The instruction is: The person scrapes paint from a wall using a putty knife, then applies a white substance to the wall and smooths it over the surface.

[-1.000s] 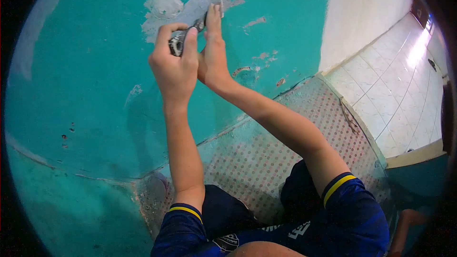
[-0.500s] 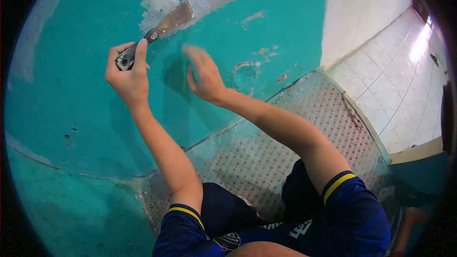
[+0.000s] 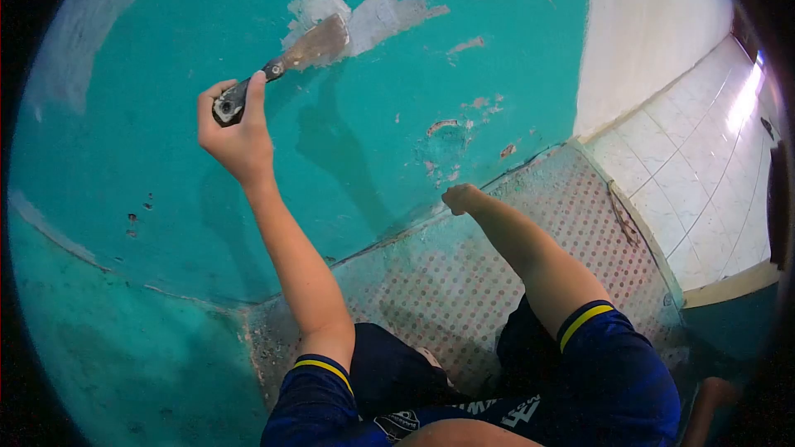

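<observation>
Black-handled scraper (image 3: 291, 58), gripped in left hand (image 3: 236, 136), thumb and fingers pinching the handle (image 3: 231, 103), as half a second ago. Right hand (image 3: 464, 198) differs: then raised near the blade (image 3: 321, 40), now down by the wall's base, well apart from the tool; finger pose cannot be told. Blade overlaps pale patch (image 3: 383, 16) on teal wall (image 3: 207, 33); contact unclear. Dotted floor (image 3: 447, 281) below.

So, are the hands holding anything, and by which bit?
The left hand holds a scraper by its dark handle. I can't see anything in the right hand.
</observation>
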The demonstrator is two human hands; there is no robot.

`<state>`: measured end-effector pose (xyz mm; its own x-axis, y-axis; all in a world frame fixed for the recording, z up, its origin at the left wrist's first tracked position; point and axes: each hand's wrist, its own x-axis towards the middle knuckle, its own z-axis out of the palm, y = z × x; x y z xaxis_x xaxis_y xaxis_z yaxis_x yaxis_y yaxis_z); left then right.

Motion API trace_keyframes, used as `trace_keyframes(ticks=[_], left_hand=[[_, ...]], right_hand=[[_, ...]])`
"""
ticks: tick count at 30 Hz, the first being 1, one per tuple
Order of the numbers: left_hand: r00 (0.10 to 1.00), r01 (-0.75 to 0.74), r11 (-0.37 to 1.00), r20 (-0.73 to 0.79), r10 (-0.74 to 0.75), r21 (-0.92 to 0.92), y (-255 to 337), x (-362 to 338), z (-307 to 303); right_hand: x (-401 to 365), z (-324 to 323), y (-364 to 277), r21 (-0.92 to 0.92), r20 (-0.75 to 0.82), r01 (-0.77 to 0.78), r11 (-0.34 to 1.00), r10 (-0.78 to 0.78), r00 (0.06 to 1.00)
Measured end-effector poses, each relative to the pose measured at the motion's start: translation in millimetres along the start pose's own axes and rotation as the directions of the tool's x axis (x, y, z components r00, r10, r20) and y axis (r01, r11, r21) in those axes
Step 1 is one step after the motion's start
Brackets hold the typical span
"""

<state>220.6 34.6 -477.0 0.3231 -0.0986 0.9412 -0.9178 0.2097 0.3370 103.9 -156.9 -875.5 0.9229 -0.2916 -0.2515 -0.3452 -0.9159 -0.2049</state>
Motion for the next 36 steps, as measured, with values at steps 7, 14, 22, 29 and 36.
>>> trace_keyframes(ticks=[7, 14, 22, 29, 36], left_hand=[[0.996, -0.032, 0.999, -0.087, 0.030, -0.022, -13, -11, 20], [0.989, -0.135, 0.991, -0.055, 0.134, -0.002, -9, -15, 24], [0.878, 0.170, 0.930, 0.378, -0.293, 0.326, 10, -15, 14], [0.771, -0.138, 0.820, 0.580, -0.262, 0.555, 4, -63, 66], [0.616, -0.100, 0.914, 0.746, -0.252, 0.392, 0, -98, 107]], right_hand=[[4, 4, 12, 0.005, 0.085, -0.023, 1.000, 0.023, 0.996], [-7, -21, -9, -0.012, 0.142, -0.055, 0.998, 0.056, 0.988], [10, 2, -12, -0.040, 0.112, -0.001, 0.999, 0.006, 0.994], [14, 9, -19, -0.052, 0.186, 0.004, 0.999, 0.006, 0.982], [12, 0, -32, -0.073, 0.174, 0.025, 0.997, -0.012, 0.985]])
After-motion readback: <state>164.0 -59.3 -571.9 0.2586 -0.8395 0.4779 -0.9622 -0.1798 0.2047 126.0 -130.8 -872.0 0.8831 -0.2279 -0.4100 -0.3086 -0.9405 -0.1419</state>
